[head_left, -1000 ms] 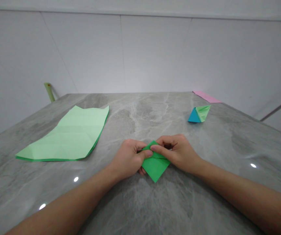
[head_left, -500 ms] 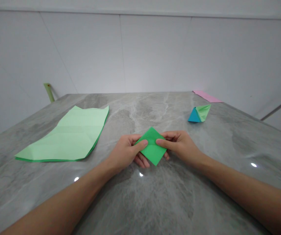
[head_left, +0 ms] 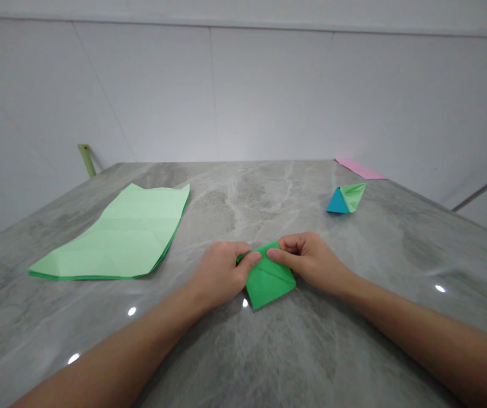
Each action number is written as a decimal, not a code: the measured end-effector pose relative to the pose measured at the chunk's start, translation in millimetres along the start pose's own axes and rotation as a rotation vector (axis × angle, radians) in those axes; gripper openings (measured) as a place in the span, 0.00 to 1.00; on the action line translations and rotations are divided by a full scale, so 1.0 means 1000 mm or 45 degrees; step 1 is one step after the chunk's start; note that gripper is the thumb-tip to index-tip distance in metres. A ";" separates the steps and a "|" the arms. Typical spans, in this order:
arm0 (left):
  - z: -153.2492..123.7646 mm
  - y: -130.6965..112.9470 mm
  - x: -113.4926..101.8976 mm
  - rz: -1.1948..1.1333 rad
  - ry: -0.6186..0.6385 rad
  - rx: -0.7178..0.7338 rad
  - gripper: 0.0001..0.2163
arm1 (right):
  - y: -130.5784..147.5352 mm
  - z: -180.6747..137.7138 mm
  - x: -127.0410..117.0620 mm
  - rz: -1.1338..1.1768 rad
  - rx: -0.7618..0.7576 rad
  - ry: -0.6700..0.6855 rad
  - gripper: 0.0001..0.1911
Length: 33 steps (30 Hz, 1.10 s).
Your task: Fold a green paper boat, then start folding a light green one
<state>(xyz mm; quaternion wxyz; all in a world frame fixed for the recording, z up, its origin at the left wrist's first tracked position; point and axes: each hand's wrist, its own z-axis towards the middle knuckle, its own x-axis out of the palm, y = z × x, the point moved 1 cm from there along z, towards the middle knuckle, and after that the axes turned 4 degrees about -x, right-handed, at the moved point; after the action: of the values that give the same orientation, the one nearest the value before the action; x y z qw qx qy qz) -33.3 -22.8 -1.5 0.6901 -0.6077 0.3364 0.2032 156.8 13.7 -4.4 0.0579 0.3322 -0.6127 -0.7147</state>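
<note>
Between both hands is a small folded square of green paper (head_left: 269, 286), with a crease running across it. My left hand (head_left: 225, 269) pinches its upper left edge, the thumb on top and the other fingers behind. On the upper right, my right hand (head_left: 311, 258) grips the paper the same way, thumb laid near the left one. The fingers underneath the paper are mostly hidden. The lower part of the square hangs toward me, tilted over the table.
Large light green sheets (head_left: 128, 238) lie stacked at the left. A folded blue and light green paper piece (head_left: 347, 199) sits at the right, and a pink sheet (head_left: 358, 168) lies at the far right edge of the grey marbled table (head_left: 243, 362). A white wall (head_left: 269, 90) stands behind.
The green paper has turned from a diamond pose and come slightly nearer to me. Both thumbs have shifted to its upper edge, and the left fingers have curled in behind it.
</note>
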 end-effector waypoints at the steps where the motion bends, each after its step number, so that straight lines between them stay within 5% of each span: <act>1: 0.000 0.001 0.000 0.126 -0.083 0.097 0.10 | -0.003 0.001 -0.001 -0.083 0.003 -0.017 0.23; 3: 0.000 0.004 0.002 0.284 -0.148 0.294 0.11 | -0.008 0.004 -0.002 -0.336 -0.007 -0.082 0.20; 7: -0.002 0.006 0.013 0.525 0.109 0.462 0.15 | -0.017 0.010 -0.004 -0.788 -0.151 -0.247 0.10; 11: -0.009 0.000 0.015 0.703 0.224 0.322 0.20 | -0.021 0.010 -0.011 -0.936 -0.132 -0.244 0.32; 16: -0.015 -0.009 0.011 0.716 0.270 0.242 0.22 | -0.022 0.006 -0.022 -0.946 -0.056 -0.013 0.47; 27: -0.016 -0.015 0.007 0.698 0.311 0.226 0.25 | -0.040 0.031 -0.024 -0.981 0.033 -0.236 0.43; 33: -0.018 -0.015 0.009 0.683 0.261 0.206 0.27 | -0.030 0.022 -0.037 -0.921 0.045 0.036 0.53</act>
<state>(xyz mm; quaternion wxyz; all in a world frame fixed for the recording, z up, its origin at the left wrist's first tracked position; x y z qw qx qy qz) -20.7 -44.6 2.0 0.6205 -0.4575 0.5679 0.2884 182.9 57.7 -15.7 -0.1961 0.5384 -0.4670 -0.6735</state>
